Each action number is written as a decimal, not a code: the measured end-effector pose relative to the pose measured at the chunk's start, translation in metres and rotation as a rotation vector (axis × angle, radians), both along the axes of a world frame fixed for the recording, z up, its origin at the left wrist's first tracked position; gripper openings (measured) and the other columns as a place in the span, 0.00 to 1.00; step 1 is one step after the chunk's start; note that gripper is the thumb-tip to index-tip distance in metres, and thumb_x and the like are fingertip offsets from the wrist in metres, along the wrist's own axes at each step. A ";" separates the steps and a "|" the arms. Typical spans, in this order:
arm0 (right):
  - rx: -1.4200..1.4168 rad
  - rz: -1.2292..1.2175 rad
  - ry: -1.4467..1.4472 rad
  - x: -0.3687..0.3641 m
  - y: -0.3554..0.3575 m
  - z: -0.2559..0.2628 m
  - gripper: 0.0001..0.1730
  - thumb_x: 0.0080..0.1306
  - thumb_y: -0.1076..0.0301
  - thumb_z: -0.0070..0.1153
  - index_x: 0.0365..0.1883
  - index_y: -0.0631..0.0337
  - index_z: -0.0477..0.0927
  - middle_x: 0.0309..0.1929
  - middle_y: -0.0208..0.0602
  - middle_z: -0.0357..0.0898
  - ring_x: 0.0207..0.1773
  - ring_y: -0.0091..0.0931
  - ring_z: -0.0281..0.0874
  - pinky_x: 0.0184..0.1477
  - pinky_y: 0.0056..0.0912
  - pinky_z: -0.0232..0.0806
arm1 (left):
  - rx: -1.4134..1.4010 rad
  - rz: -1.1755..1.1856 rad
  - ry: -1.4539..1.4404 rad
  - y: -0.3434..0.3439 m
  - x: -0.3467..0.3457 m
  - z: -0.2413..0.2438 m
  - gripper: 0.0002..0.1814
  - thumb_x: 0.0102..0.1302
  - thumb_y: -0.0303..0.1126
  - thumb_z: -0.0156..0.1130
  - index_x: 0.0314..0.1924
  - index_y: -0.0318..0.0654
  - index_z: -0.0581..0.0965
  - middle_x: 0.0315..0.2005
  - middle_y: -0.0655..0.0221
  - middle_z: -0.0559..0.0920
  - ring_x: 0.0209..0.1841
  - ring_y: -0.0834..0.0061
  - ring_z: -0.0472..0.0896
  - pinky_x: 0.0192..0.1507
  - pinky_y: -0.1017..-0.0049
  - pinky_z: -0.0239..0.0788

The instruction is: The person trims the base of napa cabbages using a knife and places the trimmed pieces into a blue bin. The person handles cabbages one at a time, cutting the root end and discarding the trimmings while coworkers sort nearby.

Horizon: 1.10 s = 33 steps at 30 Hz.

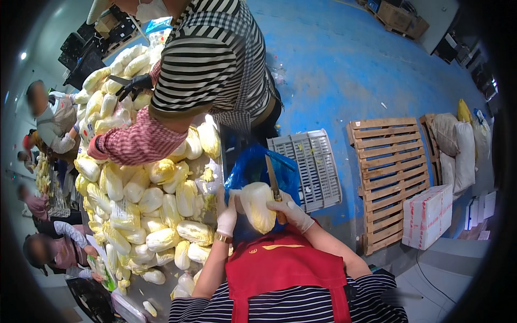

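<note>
A napa cabbage (258,208), white at its upper end and yellow lower down, is held up between my two gloved hands in front of the red apron. My left hand (227,218), wearing a pale glove, is at the cabbage's left side; part of its grip is hidden. In my right hand (293,212), also gloved, is a knife (272,175) with a wooden handle and its blade pointing up. The fingers of that hand touch the cabbage's right side. Below and behind the cabbage spreads a blue plastic bag (284,163).
A metal table (163,284) heaped with napa cabbages (151,202) stands to the left. A co-worker in a striped top (202,60) leans over it, holding a knife (120,80). A light plastic crate (323,169), a wooden pallet (394,173) and a taped box (427,218) are on the right.
</note>
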State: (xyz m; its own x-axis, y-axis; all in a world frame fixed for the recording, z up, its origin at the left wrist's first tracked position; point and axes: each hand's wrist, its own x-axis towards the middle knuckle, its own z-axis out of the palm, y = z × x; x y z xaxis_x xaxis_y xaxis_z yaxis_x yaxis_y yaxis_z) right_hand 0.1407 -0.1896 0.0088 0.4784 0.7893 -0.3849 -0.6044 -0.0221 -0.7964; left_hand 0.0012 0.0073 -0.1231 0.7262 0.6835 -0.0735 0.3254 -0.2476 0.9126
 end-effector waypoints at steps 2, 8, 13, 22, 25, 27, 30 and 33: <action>0.001 -0.045 -0.057 -0.002 0.008 0.006 0.28 0.61 0.61 0.64 0.57 0.64 0.72 0.46 0.32 0.77 0.44 0.22 0.74 0.48 0.23 0.67 | -0.609 -0.167 -0.165 -0.017 0.016 0.091 0.38 0.70 0.58 0.52 0.67 0.35 0.62 0.61 0.57 0.71 0.64 0.65 0.69 0.65 0.66 0.60; -0.266 -0.023 -0.552 -0.008 0.039 0.005 0.33 0.59 0.53 0.64 0.58 0.62 0.73 0.52 0.42 0.78 0.52 0.29 0.78 0.54 0.29 0.70 | -1.036 0.075 -0.436 -0.044 0.019 0.074 0.49 0.59 0.71 0.54 0.65 0.35 0.64 0.58 0.61 0.73 0.60 0.66 0.72 0.60 0.67 0.67; -0.305 0.076 -0.630 -0.010 0.042 0.011 0.39 0.52 0.55 0.68 0.62 0.56 0.70 0.55 0.45 0.77 0.57 0.38 0.77 0.59 0.33 0.68 | -0.530 0.043 -0.216 -0.045 0.024 0.102 0.36 0.63 0.59 0.62 0.54 0.32 0.74 0.46 0.64 0.80 0.46 0.74 0.78 0.48 0.73 0.72; -0.265 0.011 -0.522 -0.006 0.034 -0.011 0.32 0.52 0.64 0.62 0.57 0.64 0.74 0.47 0.36 0.80 0.48 0.23 0.78 0.54 0.23 0.68 | -0.638 0.058 -0.221 -0.037 0.009 0.085 0.31 0.63 0.52 0.64 0.53 0.31 0.76 0.44 0.64 0.82 0.45 0.73 0.80 0.50 0.72 0.72; -0.240 -0.014 -0.481 -0.010 0.034 -0.025 0.34 0.53 0.60 0.63 0.59 0.64 0.72 0.49 0.42 0.80 0.51 0.30 0.79 0.55 0.27 0.69 | -0.838 0.072 -0.370 -0.035 0.004 0.081 0.34 0.66 0.56 0.59 0.58 0.32 0.72 0.48 0.63 0.81 0.47 0.72 0.80 0.52 0.71 0.73; -0.282 -0.037 -0.500 -0.010 0.037 -0.027 0.36 0.54 0.58 0.64 0.60 0.64 0.71 0.52 0.46 0.80 0.53 0.34 0.80 0.56 0.29 0.69 | -0.949 0.049 -0.432 -0.035 0.001 0.096 0.36 0.67 0.58 0.57 0.60 0.32 0.70 0.50 0.62 0.80 0.49 0.70 0.80 0.53 0.70 0.73; -0.397 -0.060 -0.559 -0.003 0.044 -0.020 0.38 0.56 0.57 0.66 0.62 0.66 0.70 0.55 0.47 0.79 0.56 0.34 0.78 0.58 0.29 0.67 | -1.004 0.034 -0.414 -0.027 -0.003 0.098 0.43 0.63 0.67 0.53 0.62 0.34 0.67 0.52 0.61 0.78 0.52 0.67 0.79 0.57 0.68 0.71; -0.429 -0.070 -0.604 -0.002 0.044 -0.003 0.44 0.56 0.53 0.69 0.66 0.66 0.67 0.57 0.44 0.78 0.58 0.30 0.76 0.61 0.26 0.64 | -1.002 0.029 -0.431 -0.023 -0.003 0.096 0.43 0.63 0.68 0.52 0.61 0.34 0.69 0.52 0.61 0.78 0.53 0.67 0.78 0.57 0.68 0.71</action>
